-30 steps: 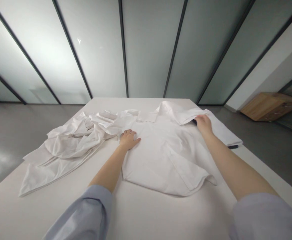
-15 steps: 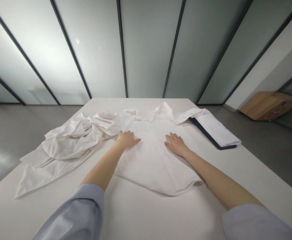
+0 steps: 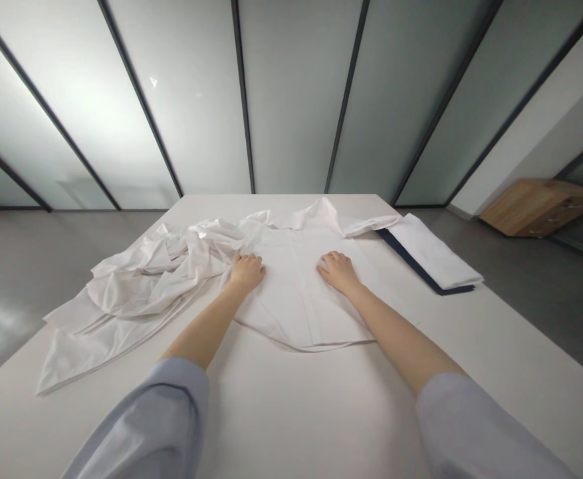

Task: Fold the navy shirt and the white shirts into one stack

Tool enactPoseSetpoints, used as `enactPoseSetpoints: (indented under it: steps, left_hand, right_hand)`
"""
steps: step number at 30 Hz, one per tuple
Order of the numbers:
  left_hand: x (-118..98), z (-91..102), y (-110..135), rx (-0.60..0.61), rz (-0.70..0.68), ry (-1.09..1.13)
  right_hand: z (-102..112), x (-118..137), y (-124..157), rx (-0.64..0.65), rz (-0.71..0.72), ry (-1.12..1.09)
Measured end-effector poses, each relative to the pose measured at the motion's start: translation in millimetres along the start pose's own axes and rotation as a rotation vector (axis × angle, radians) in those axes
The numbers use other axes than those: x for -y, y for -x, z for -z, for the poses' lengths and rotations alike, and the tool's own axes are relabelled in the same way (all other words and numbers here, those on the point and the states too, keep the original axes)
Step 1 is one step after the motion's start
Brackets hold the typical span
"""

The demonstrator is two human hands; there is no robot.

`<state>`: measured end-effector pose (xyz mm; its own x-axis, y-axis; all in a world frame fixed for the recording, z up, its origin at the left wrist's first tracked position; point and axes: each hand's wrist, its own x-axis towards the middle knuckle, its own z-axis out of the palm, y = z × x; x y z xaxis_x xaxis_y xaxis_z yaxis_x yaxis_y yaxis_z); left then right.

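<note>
Head view: white fabric shirt (image 3: pixel 296 303) lies flat at frame centre on white table (image 3: pixel 291 412). Left hand (image 3: pixel 245 271) on shirt's left edge, fingers curled; grip on fabric cannot tell. Right hand (image 3: pixel 338 271) palm down on shirt, fingers extended, holding nothing. Crumpled white cloth heap (image 3: pixel 136 286) at centre left. Folded white-and-navy garment stack (image 3: pixel 433 258) at centre right.
</note>
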<state>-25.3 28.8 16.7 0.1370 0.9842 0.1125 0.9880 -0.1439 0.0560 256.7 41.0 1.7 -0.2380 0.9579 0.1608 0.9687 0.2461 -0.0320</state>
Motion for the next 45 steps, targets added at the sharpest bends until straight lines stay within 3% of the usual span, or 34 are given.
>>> enactPoseSetpoints:
  steps: [4, 8, 11, 15, 17, 20, 23, 27, 29, 31, 35, 37, 41, 45]
  left_hand:
    - [-23, 11.8, 17, 0.123, 0.067, -0.062]
    - [-31, 14.6, 22, 0.196, 0.022, -0.087]
    - [-28, 8.5, 13, 0.206, 0.008, -0.051]
    - [-18, 2.2, -1, 0.131, -0.02, 0.029]
    - [-14, 5.0, -2, 0.112, -0.046, 0.043]
    - [-9, 16.7, 3, 0.177, -0.068, 0.086]
    - [0, 32.8, 12, 0.37, -0.088, 0.218]
    - [16, 51.5, 22, 0.88, 0.034, 0.476]
    - [21, 54.4, 24, 0.984, 0.067, 0.549]
    - [20, 50.3, 24, 0.861, -0.01, 0.56]
    - [9, 22.4, 18, 0.28, -0.148, 0.286]
    - [3, 5.2, 16, 0.11, -0.141, 0.152]
    - [-2, -16.1, 16, 0.117, -0.072, 0.062]
    - [-5, -12.3, 24, 0.191, -0.054, 0.028]
  right_hand:
    - [11, 17, 20, 0.041, 0.129, -0.007]
    - [14, 29, 40, 0.144, 0.172, -0.031]
    - [9, 33, 43, 0.223, 0.146, -0.03]
    - [0, 35, 33, 0.271, 0.044, -0.038]
    - [-3, 35, 26, 0.262, 0.021, -0.04]
    - [-4, 35, 19, 0.248, 0.006, -0.039]
    - [-3, 34, 19, 0.256, 0.005, -0.04]
    - [0, 32, 26, 0.265, 0.039, -0.037]
    - [5, 33, 33, 0.261, 0.075, -0.024]
    - [11, 35, 40, 0.243, 0.136, -0.01]
    - [20, 31, 41, 0.173, 0.221, -0.008]
    - [20, 21, 34, 0.118, 0.168, -0.006]
    - [7, -6, 19, 0.121, -0.048, 0.029]
    - [-7, -18, 24, 0.193, -0.115, 0.039]
